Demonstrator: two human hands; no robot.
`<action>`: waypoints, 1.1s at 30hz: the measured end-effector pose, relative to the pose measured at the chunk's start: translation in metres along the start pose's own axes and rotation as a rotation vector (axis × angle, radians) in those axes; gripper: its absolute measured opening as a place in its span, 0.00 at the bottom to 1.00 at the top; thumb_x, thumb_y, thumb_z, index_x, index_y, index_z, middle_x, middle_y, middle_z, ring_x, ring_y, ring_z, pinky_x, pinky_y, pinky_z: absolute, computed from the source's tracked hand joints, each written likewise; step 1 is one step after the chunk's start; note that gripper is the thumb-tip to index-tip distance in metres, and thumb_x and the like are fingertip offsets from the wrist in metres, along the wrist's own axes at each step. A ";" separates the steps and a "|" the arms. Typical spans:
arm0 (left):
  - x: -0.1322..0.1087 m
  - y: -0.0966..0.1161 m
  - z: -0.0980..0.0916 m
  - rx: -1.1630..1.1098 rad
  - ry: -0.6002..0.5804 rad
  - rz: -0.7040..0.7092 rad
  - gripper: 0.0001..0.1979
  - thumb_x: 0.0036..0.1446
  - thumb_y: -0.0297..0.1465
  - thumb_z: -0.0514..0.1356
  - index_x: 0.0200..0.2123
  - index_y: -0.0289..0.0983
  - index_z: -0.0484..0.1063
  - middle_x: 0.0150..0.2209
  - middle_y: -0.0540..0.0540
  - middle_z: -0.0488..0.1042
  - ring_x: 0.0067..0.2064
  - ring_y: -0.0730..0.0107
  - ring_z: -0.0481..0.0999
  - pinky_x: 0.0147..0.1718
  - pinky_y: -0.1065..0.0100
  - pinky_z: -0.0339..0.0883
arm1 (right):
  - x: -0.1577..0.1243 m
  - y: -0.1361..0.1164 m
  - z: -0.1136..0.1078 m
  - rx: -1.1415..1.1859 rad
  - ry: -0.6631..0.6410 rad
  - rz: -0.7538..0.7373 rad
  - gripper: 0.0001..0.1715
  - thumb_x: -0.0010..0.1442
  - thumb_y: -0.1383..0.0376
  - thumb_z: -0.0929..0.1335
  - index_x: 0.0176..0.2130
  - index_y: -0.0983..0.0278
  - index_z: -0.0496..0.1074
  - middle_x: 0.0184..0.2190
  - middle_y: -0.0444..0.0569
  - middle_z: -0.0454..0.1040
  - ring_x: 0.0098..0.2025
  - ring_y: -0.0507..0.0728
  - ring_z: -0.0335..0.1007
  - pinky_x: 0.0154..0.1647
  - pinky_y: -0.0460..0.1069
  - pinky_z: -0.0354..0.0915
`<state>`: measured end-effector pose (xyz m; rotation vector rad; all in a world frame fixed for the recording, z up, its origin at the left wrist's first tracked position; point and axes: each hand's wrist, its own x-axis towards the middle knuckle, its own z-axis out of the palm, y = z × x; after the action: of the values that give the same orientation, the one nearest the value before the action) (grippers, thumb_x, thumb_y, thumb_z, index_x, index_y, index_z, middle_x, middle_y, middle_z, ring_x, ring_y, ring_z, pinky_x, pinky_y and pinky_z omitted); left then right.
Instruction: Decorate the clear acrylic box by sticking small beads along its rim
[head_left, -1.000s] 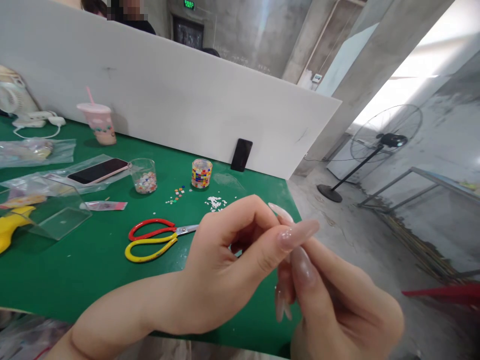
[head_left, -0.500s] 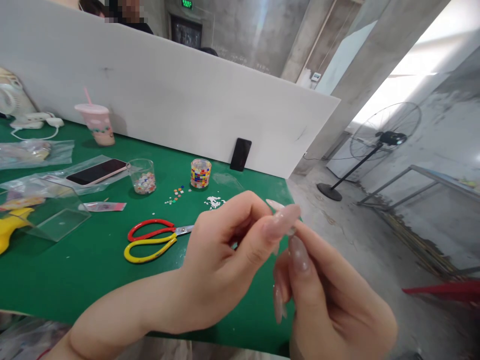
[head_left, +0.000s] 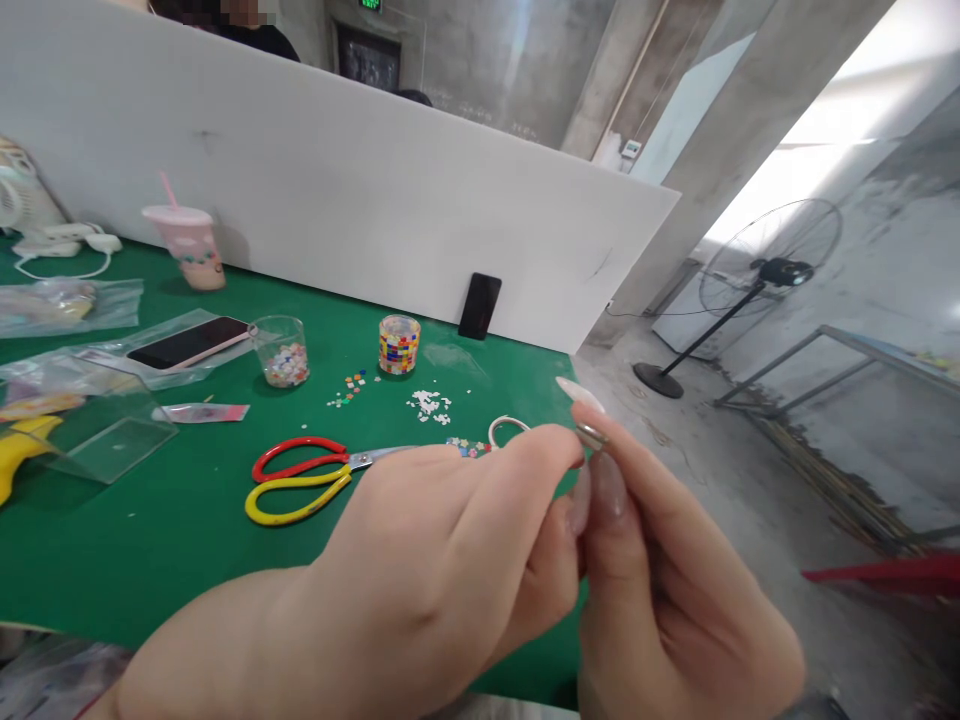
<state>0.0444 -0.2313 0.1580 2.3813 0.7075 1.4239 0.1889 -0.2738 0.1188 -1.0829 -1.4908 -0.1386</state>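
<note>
My right hand (head_left: 660, 570) pinches a small shiny metal piece (head_left: 592, 435) between the tips of thumb and forefinger; its kind is unclear. My left hand (head_left: 450, 540) is closed, its knuckles turned toward the camera and its fingertips pressed up against the right thumb. Whatever those left fingers hold, if anything, is hidden. Behind the left hand lie scissors (head_left: 300, 480) with one red and one yellow handle, their blades partly covered. A white ring-shaped loop (head_left: 510, 422) and small colourful pieces (head_left: 466, 446) show just above the left knuckles.
On the green table (head_left: 187, 530) stand a mosaic-covered cup (head_left: 398, 345), a clear cup of small pieces (head_left: 286, 362) and a pink drink cup (head_left: 191, 245). White bits (head_left: 429, 402) lie scattered. A phone (head_left: 480, 306) leans on the white partition (head_left: 337, 180); another phone (head_left: 191, 342) lies flat.
My left hand has rolled over, its thumb dropping out of sight and its knuckles coming up. The metal piece in the right fingertips, the white loop and the colourful pieces now show.
</note>
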 end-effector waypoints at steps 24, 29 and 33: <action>-0.004 0.004 0.005 0.467 0.242 0.150 0.08 0.54 0.21 0.56 0.30 0.35 0.74 0.15 0.57 0.68 0.13 0.77 0.64 0.14 0.68 0.57 | 0.007 -0.002 -0.006 0.026 -0.087 -0.021 0.30 0.60 0.74 0.69 0.58 0.49 0.73 0.44 0.41 0.84 0.26 0.52 0.80 0.20 0.44 0.74; -0.007 0.004 0.006 0.457 0.230 0.131 0.08 0.56 0.24 0.55 0.32 0.39 0.73 0.14 0.58 0.68 0.14 0.75 0.64 0.16 0.68 0.58 | 0.005 -0.003 -0.005 0.042 -0.096 -0.013 0.31 0.61 0.73 0.69 0.59 0.49 0.72 0.45 0.41 0.84 0.25 0.51 0.80 0.20 0.43 0.75; -0.010 0.005 0.007 0.461 0.194 0.089 0.08 0.59 0.25 0.54 0.32 0.41 0.71 0.14 0.58 0.67 0.14 0.74 0.62 0.17 0.67 0.58 | 0.005 -0.003 -0.003 0.016 -0.084 -0.045 0.30 0.61 0.73 0.69 0.59 0.52 0.73 0.43 0.44 0.85 0.25 0.52 0.80 0.17 0.44 0.73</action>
<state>0.0481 -0.2404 0.1493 2.6591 1.0946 1.6976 0.1896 -0.2744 0.1255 -1.0534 -1.5899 -0.1131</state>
